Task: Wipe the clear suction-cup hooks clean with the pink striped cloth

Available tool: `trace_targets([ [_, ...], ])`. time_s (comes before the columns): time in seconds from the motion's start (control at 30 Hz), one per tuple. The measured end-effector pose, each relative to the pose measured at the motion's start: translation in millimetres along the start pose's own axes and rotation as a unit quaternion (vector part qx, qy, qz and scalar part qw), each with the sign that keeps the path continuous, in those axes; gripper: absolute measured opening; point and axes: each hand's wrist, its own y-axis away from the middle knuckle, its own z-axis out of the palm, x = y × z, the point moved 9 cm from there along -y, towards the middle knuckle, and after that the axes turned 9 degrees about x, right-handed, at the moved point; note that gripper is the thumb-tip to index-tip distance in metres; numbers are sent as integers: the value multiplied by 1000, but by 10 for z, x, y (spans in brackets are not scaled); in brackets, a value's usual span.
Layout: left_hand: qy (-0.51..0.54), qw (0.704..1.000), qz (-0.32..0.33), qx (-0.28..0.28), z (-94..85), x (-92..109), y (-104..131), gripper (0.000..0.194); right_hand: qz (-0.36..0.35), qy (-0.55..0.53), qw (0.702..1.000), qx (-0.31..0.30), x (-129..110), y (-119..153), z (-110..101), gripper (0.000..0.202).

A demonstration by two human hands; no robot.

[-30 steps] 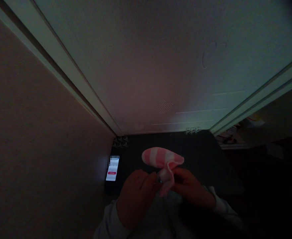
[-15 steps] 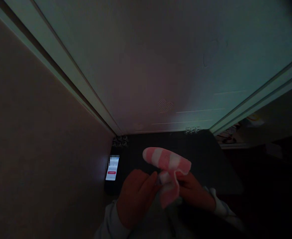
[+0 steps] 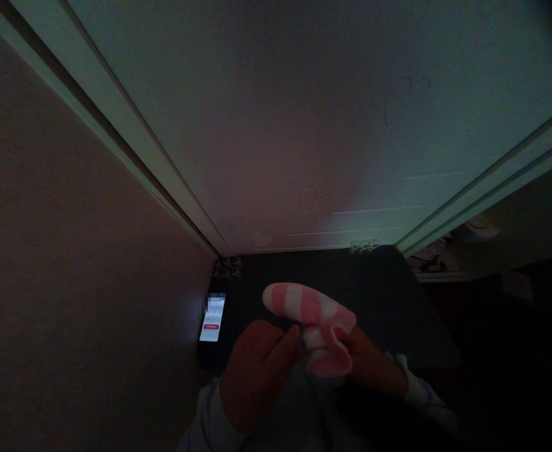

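I'm seeing a pink-and-white striped sock (image 3: 309, 305) hanging above the dark surface (image 3: 389, 301), work apparently centring on its cuff, left hand (image 3: 260, 370)'s fingers pinching its edge, right hand (image 3: 374, 365)'s hiding behind it (can't tell grip), next move probably needing that pinch steady, phone (image 3: 213, 321) showing text too small for reading.

A pale panel (image 3: 257, 125) (heart-embossed) stands behind the dark tabletop (image 3: 374, 295) in dim light, a wall (image 3: 68, 251) at left.

Sock (image 3: 304, 302) — fuzzy, matt cloth; sleeve (image 3: 212, 411), cloth; tabletop (image 3: 384, 295), matt; phone screen (image 3: 213, 319), smooth; panel (image 3: 257, 125) — embossed, matt.
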Motion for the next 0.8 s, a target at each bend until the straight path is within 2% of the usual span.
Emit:
trace_targets([
  [0.17,2,1000,-2,-7,7,4,3,21,-30,-19,999,-34,-13,16,37,26],
  [0.47,-5,1000,7,-13,60,9,10,20,-27,-25,999,-8,-39,-6,-1,29],
  [0.67,55,995,-43,-73,147,-30,64,20,-19,-34,999,16,20,-2,-10,32],
  [0.8,100,989,-99,-43,95,-123,89,20,6,-49,998,31,23,-21,-27,34],
])
